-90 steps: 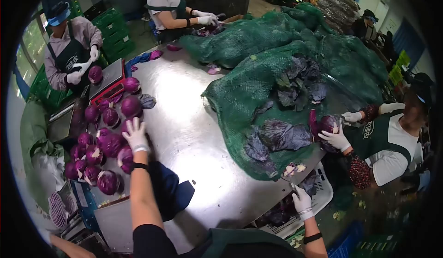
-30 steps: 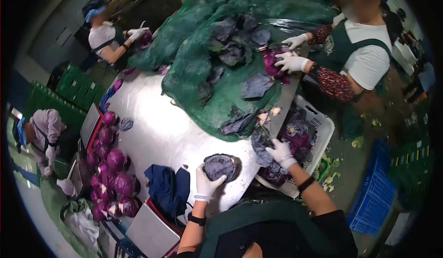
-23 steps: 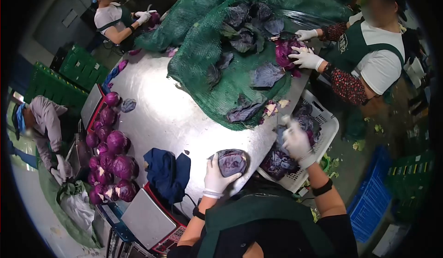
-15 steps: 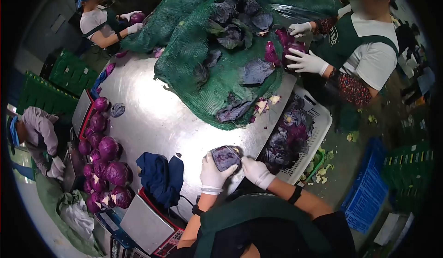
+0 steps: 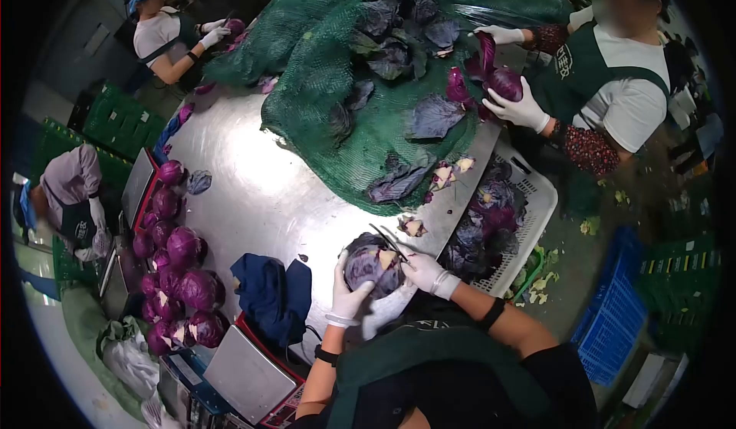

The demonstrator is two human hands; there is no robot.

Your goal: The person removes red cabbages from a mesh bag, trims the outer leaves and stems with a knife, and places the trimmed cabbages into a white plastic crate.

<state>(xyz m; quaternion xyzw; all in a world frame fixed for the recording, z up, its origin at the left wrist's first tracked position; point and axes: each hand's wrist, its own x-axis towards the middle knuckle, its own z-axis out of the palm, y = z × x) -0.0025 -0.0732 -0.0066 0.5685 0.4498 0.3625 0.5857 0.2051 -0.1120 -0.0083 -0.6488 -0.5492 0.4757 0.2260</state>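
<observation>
A red cabbage [image 5: 370, 268] with dull purple outer leaves sits near the table's front edge, a pale cut patch facing up and right. My left hand [image 5: 347, 295], in a white glove, is wrapped round the cabbage's left side. Against its right side is my gloved right hand [image 5: 423, 270], closed on a knife [image 5: 389, 239] whose thin dark blade points up and left over the cabbage; the handle is hidden in the fingers. A pale cut stem piece [image 5: 412, 226] lies on the table just beyond the knife.
Peeled red cabbages [image 5: 184, 248] line the left side beside a scale [image 5: 249, 371] and a dark blue cloth [image 5: 270, 295]. Green netting [image 5: 322, 138] with loose leaves covers the far table. A white crate [image 5: 529, 233] of leaves stands right. Co-workers handle cabbages at far left and right.
The cabbage has turned, so its pale cut patch now shows. The knife has come into view, and a stem piece now lies beyond it. The right co-worker pulls a leaf from a cabbage.
</observation>
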